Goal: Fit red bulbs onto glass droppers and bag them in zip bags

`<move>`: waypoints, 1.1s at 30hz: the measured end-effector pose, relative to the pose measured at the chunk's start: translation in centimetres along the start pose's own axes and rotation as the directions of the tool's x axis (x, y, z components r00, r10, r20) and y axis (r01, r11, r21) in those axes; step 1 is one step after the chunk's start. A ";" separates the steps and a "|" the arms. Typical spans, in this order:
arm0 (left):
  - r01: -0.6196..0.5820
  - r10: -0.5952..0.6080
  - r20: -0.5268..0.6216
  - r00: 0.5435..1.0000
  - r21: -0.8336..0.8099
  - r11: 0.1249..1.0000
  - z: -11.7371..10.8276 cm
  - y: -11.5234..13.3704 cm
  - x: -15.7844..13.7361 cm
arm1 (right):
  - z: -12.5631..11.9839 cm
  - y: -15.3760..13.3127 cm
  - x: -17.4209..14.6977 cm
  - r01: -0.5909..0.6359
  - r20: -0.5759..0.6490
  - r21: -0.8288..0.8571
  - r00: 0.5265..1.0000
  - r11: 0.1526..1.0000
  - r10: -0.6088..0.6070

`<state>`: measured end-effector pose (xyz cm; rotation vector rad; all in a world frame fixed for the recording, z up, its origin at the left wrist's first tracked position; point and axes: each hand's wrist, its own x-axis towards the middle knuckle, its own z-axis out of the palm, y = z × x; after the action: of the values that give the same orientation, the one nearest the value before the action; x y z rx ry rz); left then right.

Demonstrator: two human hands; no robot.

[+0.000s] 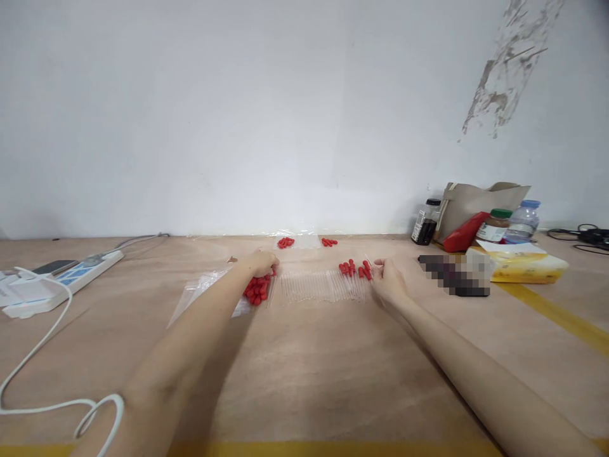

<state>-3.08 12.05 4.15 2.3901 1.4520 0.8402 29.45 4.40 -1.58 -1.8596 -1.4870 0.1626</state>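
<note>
At the right end of a row of thin clear glass dropper tubes (311, 287), my right hand (389, 280) pinches what looks like one slender tube, seen only as a faint line by the fingertips. Beside it, several tubes carry red rubber bulbs (349, 268) on their far ends. My left hand (264, 262) is closed at the far edge of a pile of loose red rubber bulbs (255, 291). Red shows just under its fingertips, but whether they grip a bulb is hidden. The pile lies on a clear plastic bag (200, 289), partly covered by my left forearm.
Two small groups of red bulbs (286, 242) lie near the wall on clear plastic. At left are a power strip (71, 284), a phone (54, 267) and a white cable (40, 336). Bottles, a grey bag (459, 206) and a yellow tissue pack (528, 266) stand at right.
</note>
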 end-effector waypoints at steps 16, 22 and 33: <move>-0.020 0.016 -0.013 1.000 -0.501 0.865 5.2 7.3 -11.8 | 2.6 -3.7 -7.2 0.615 -0.024 0.291 0.771 0.733 -0.637; 0.151 -0.144 0.066 0.987 -0.674 0.724 6.8 6.5 -12.2 | 2.7 -4.1 -8.0 0.641 0.041 0.310 0.729 0.702 -0.683; -0.001 0.008 0.011 1.000 -0.516 0.856 6.9 6.7 -12.8 | 1.9 -4.6 -8.5 0.690 0.078 0.250 0.685 0.679 -0.724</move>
<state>1.39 -1.56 -2.88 1.9830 1.0397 1.0552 22.07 -1.98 -3.01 -1.0036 -2.1262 0.0891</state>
